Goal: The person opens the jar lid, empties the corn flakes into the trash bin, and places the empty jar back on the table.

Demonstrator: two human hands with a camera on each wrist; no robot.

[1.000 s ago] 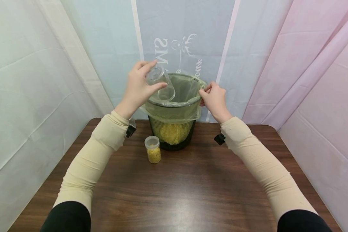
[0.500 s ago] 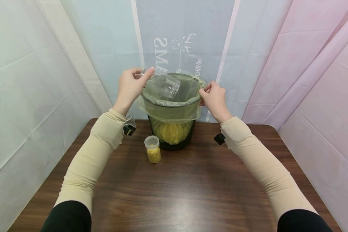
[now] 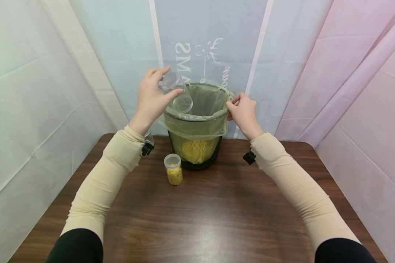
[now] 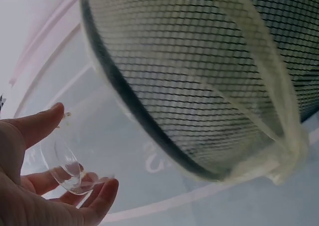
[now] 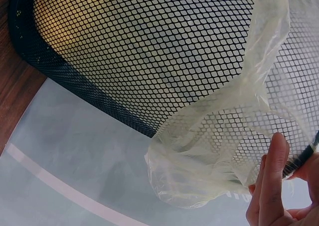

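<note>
My left hand (image 3: 149, 96) grips a clear plastic jar (image 3: 184, 102), tipped bottom-up over the left rim of a black mesh wastebasket (image 3: 175, 140). No contents show in the jar apart from a few small yellowish bits near its edge in the left wrist view, where the fingers (image 4: 103, 198) curl around it. A thin pale yellow-green bag (image 3: 197, 129) lines the basket and folds over its rim. On the right side, my right hand (image 3: 244, 111) pinches the bag at the rim. Yellow material (image 3: 197, 151) shows through the mesh low in the basket.
A small clear jar of yellow bits (image 3: 174, 173) stands just in front of the basket's left side. Another clear container (image 3: 149, 137) is partly hidden behind the left wrist. The brown wooden table (image 3: 204, 212) ends at hanging cloth on the back and both sides.
Half a second ago the left hand's jar lay nearly sideways, mouth to the right; now it is turned bottom-up again, the hand slightly higher. The right hand has stayed at the rim.
</note>
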